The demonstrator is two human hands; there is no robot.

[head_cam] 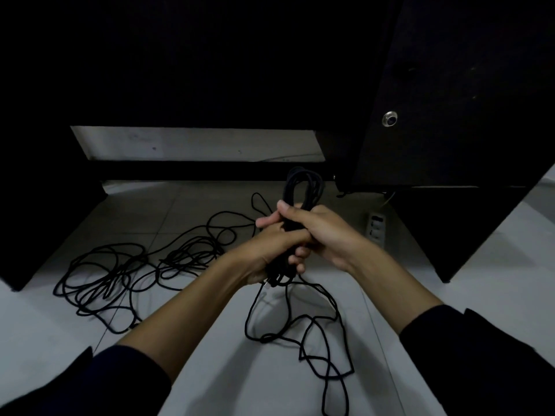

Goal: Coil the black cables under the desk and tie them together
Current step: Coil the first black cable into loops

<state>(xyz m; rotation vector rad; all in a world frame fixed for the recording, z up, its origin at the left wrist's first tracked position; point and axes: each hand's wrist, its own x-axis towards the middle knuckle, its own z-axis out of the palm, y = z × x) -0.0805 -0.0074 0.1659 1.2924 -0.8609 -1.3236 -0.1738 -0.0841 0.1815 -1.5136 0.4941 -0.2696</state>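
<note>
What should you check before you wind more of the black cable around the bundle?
1. Both hands on the coil: ok. The left hand and the right hand grip its middle.
2. Coil loops held together: ok above the hands.
3. Loose tail free to pull: cannot tell. It lies in crossed loops on the floor.
4. Second cable pile coiled: not ok. It lies spread out on the left.
5. Tail clear of the power strip: ok.
6. Something to tie with: cannot tell. None shows.
</note>
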